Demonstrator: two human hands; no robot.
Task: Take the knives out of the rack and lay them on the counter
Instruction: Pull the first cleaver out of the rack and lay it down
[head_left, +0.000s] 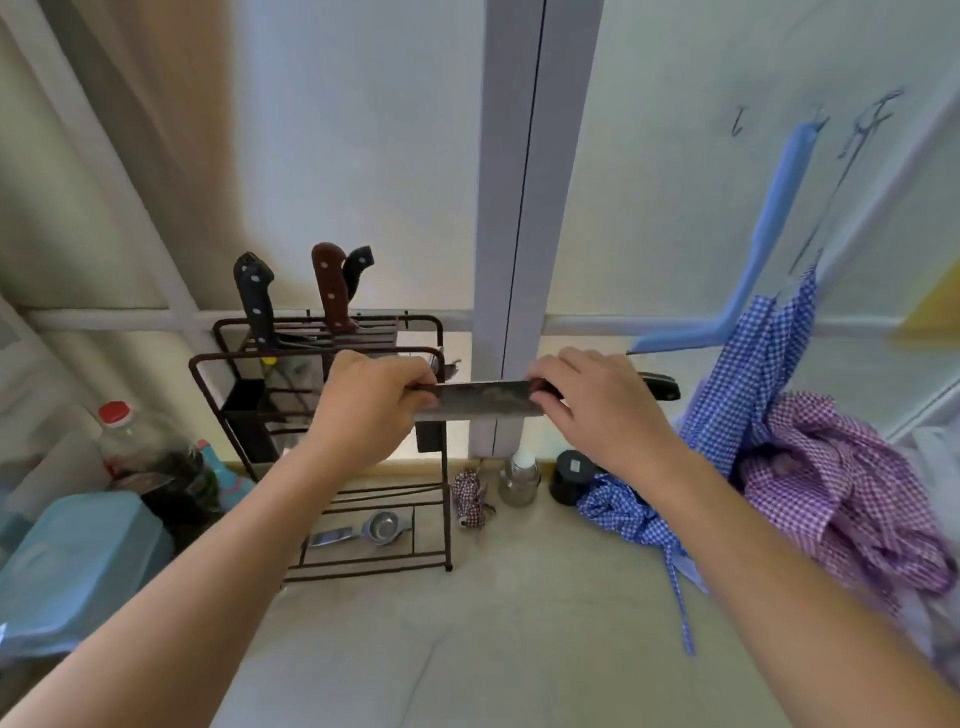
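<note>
A dark wire rack (444, 499) stands on the counter (493, 623) at the back left. Three knives stay upright in its top slots: two with black handles (255, 296) (358, 270) and one with a brown handle (330, 286). A cleaver (485, 400) with a wide grey blade and a black handle hangs level in the air right of the rack top. My left hand (366, 402) pinches the blade's far end. My right hand (592, 400) grips it near the handle, which sticks out to the right.
A metal strainer (382, 527) lies on the rack's bottom shelf. Left of the rack are a red-capped bottle (122, 436) and a blue tub (78, 561). A small jar (519, 475), a black cap (571, 475) and checked cloths (810, 467) crowd the back right.
</note>
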